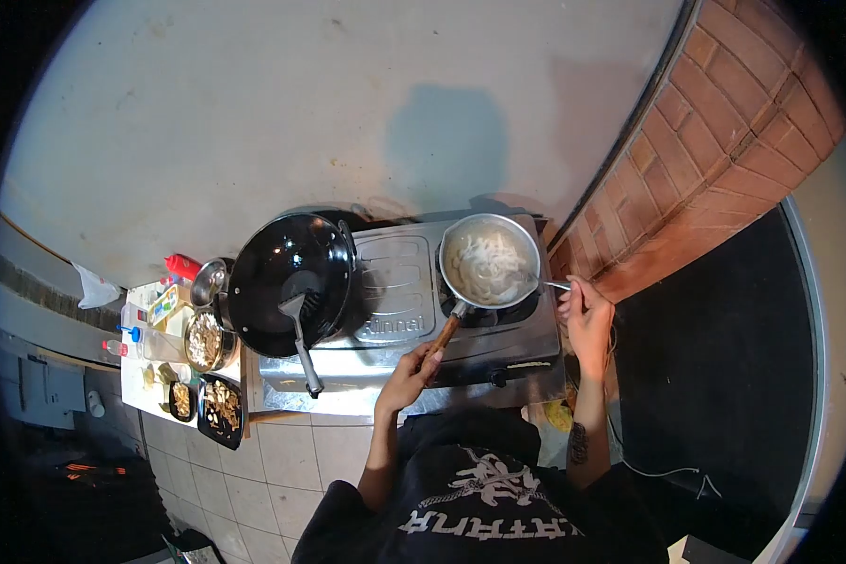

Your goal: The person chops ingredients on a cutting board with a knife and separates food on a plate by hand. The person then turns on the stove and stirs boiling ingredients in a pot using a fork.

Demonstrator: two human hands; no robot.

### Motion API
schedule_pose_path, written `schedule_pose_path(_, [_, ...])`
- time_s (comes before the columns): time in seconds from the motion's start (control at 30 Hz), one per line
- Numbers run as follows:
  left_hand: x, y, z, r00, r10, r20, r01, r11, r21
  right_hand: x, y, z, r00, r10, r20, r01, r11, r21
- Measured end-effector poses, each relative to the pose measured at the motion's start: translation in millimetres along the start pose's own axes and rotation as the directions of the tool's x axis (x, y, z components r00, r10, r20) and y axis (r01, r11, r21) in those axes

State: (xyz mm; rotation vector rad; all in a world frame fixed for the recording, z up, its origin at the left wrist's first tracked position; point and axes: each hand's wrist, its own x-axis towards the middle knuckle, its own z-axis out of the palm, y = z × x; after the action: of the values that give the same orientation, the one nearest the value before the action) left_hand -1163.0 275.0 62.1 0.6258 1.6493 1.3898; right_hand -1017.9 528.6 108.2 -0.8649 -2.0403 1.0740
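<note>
A saucepan [448, 232] sits over the right burner of the gas stove [397, 291], with pale noodles [489, 263] in cloudy liquid inside. My left hand [410, 378] is wrapped round its wooden handle [449, 331]. At the pan's right rim, my right hand [587, 315] pinches the metal handle of a utensil [556, 284]. The utensil's far end dips among the noodles, so I cannot make out whether it is a fork or a spoon. On the left burner stands a black wok [263, 282], a slotted spatula [301, 343] resting in it with its handle over the front rim.
Left of the stove, a table [146, 399] carries a bowl of chopped food [204, 340], a black tray of food pieces [223, 412], a metal bowl [211, 280] and a red bottle [182, 267]. A brick column [696, 160] rises at the right; a wall [348, 113] stands behind.
</note>
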Motion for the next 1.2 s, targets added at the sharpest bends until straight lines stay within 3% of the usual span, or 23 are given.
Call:
schedule_pose_path(0.1, [0.5, -1.2, -0.2, 1.000, 0.007, 0.003, -0.007, 1.000, -0.011, -1.4, 13.1, 22.6, 0.995, 0.099, -0.017, -0.093, 0.971, 0.219])
schedule_pose_path(0.33, [0.7, -3.4, 0.0, 1.000, 0.003, -0.008, -0.003, 1.000, -0.012, -13.9, 12.8, 37.7, 0.980, 0.059, 0.188, -0.119, 0.938, 0.327])
schedule_pose_path(0.53, [2.0, -6.8, -1.3, 1.000, 0.012, 0.004, -0.012, 1.000, -0.027, -8.7, 12.8, 10.9, 0.989, 0.045, 0.142, -0.067, 0.985, 0.159])
schedule_pose_path(0.63, [3.0, -8.1, -1.1, 1.000, 0.006, 0.005, -0.006, 0.999, -0.032, -1.5, 8.3, 11.6, 0.993, 0.088, -0.079, -0.080, 0.993, 0.089])
schedule_pose_path(0.73, [3.3, -8.3, -2.2, 1.000, -0.002, 0.005, 0.002, 1.000, -0.014, -2.0, 16.8, 30.1, 0.990, 0.106, -0.092, -0.086, 0.975, 0.207])
schedule_pose_path(0.8, [2.5, -7.4, -2.4, 1.000, -0.002, 0.008, 0.002, 1.000, 0.003, -7.2, 18.5, 40.3, 0.995, 0.078, -0.068, -0.064, 0.980, 0.189])
schedule_pose_path(0.87, [2.5, -4.8, -2.0, 1.000, 0.002, 0.007, -0.002, 1.000, 0.007, -12.3, 17.0, 47.5, 0.994, 0.044, 0.101, -0.070, 0.958, 0.278])
schedule_pose_path(1.0, [1.6, -4.8, -1.8, 1.000, 0.004, 0.008, -0.004, 1.000, -0.031, -15.7, 12.4, 36.1, 0.979, -0.010, 0.202, -0.037, 0.972, 0.231])
schedule_pose_path(1.2, [3.0, -7.9, -2.2, 1.000, 0.008, 0.014, -0.007, 0.999, -0.032, -8.4, 9.3, 3.4, 0.998, -0.030, 0.051, 0.028, 0.999, 0.028])
